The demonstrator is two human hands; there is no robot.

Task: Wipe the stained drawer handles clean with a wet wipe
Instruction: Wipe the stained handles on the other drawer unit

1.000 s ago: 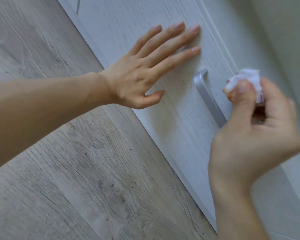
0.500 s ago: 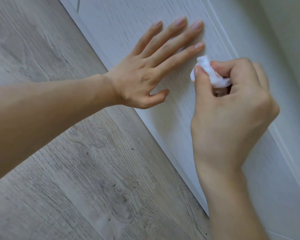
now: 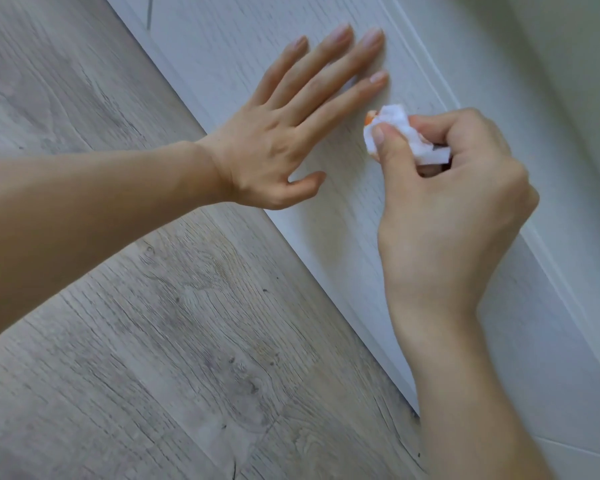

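Since a second ago the right hand (image 3: 444, 209) has swung in from the 3 o'clock side, where it held the wipe up off the drawer with the silver handle bare beside it, and now sits over the spot where that handle showed. None of the handle is visible now; the fist covers it.

That hand is curled tight around a crumpled white wet wipe (image 3: 400, 135), thumb pressed along its near face and the other fingers wrapped over the far side. The wad sticks out of the grip toward 10 o'clock, past the thumb tip, and its outer end carries an orange stain. Whether it touches the panel or hovers just above it I cannot tell from this angle.

Flat on the white drawer front (image 3: 329, 233) lies the left hand (image 3: 274, 147), fingers straight and spread, pointing toward 1 o'clock, thumb out toward 4 o'clock, holding nothing. Its index fingertip lies just beside the stained end of the wipe, at the wipe's 12 o'clock, with a sliver of white panel between them. It keeps much the same spot as before.

Grey wood-grain laminate floor (image 3: 160, 341) fills the side from 6 to 10 o'clock, meeting the drawer's lower edge along a diagonal line.
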